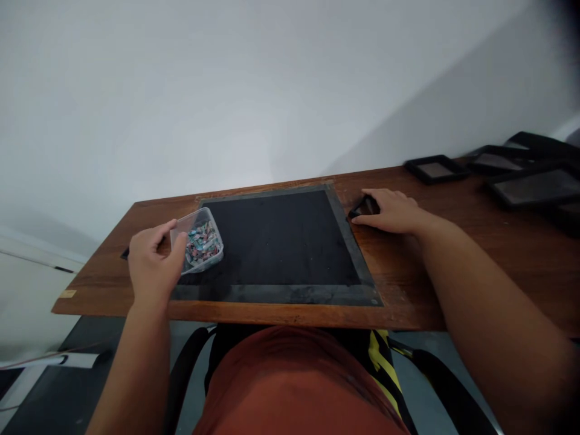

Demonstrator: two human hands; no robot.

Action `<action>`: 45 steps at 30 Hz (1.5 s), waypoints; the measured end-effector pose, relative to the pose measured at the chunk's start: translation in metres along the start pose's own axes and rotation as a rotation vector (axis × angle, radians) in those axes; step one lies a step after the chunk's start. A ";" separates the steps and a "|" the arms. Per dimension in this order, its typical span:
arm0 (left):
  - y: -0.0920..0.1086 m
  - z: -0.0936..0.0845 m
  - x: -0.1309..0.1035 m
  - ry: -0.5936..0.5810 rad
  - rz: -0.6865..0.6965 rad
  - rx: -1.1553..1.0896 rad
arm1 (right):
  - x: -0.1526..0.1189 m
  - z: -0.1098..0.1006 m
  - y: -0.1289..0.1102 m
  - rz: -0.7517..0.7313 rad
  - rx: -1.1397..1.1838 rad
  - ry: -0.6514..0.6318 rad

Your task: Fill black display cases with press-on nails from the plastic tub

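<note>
My left hand grips the near-left wall of a clear plastic container, with the thumb at its rim. Inside lie many small, flat, shiny chips in pink, green and blue tones. The container rests over the left part of a black mat. Beyond the mat's right edge, my right hand has its thumb and fingers closed around a small black object. It looks like a little dark frame, and the hand covers much of it.
Black rectangular frames with grey-brown panels stand at the right: one flat frame near the wall and a blurred larger one. A small dark item shows behind my left hand. The wooden table meets a white wall.
</note>
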State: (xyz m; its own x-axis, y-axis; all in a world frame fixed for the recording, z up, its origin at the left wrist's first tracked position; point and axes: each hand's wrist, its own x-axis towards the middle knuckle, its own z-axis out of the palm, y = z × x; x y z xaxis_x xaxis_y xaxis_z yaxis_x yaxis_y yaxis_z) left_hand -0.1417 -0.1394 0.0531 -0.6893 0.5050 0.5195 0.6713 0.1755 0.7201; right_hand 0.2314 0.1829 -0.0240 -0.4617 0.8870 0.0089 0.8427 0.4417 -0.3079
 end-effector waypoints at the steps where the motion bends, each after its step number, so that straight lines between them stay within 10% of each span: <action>1: -0.004 -0.003 0.006 -0.082 0.019 0.084 | 0.000 0.000 0.000 0.000 -0.002 0.001; 8: -0.019 -0.003 0.041 -0.682 0.106 0.445 | -0.003 -0.003 -0.005 0.000 -0.047 -0.027; 14: -0.025 0.023 0.050 -0.915 0.192 0.640 | -0.004 -0.005 -0.006 -0.001 -0.047 -0.035; 35: -0.025 0.013 0.096 -0.854 0.149 0.534 | -0.019 -0.008 -0.028 -0.152 0.516 0.225; 45: -0.017 -0.002 0.091 -0.798 0.161 0.379 | -0.024 0.001 -0.054 -0.245 0.630 0.123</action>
State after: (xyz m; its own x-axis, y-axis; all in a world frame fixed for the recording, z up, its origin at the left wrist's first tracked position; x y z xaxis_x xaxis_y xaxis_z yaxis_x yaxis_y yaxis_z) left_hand -0.2160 -0.0981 0.0890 -0.2794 0.9598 0.0254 0.8858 0.2475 0.3925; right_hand 0.1963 0.1377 -0.0085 -0.5520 0.7969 0.2456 0.3788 0.5020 -0.7775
